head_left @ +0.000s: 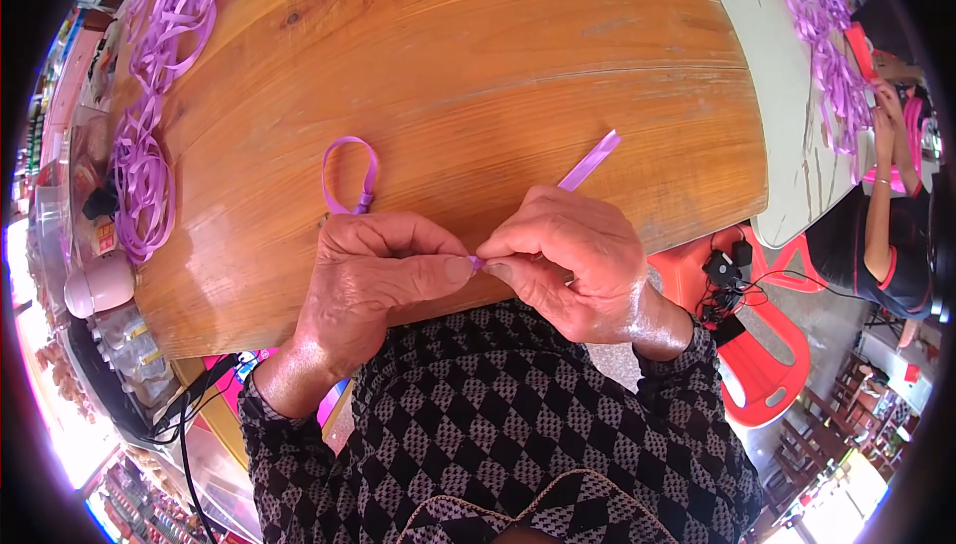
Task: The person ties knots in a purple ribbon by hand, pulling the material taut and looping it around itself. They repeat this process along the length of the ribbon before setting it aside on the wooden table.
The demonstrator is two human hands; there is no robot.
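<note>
Both my hands meet over the near edge of the wooden table [478, 86], fingertips almost touching. Between them shows a small bit of purple ribbon [477, 263]. My left hand [373, 270] pinches it with thumb and index finger, and my right hand [578, 255] pinches it from the other side. Beyond my left hand a ribbon loop [373, 161] with a small knot lies on the table. A flat ribbon end [592, 159] sticks out past my right hand. Whether the loop, the end and the pinched bit are one piece is hidden by my hands.
A long heap of purple ribbon [144, 136] lies along the table's left edge, beside a pink rounded object [100, 283]. More ribbon [832, 66] is piled on a pale table [797, 186] at right, where another person's hands [886, 111] are. Red stools [767, 365] stand below.
</note>
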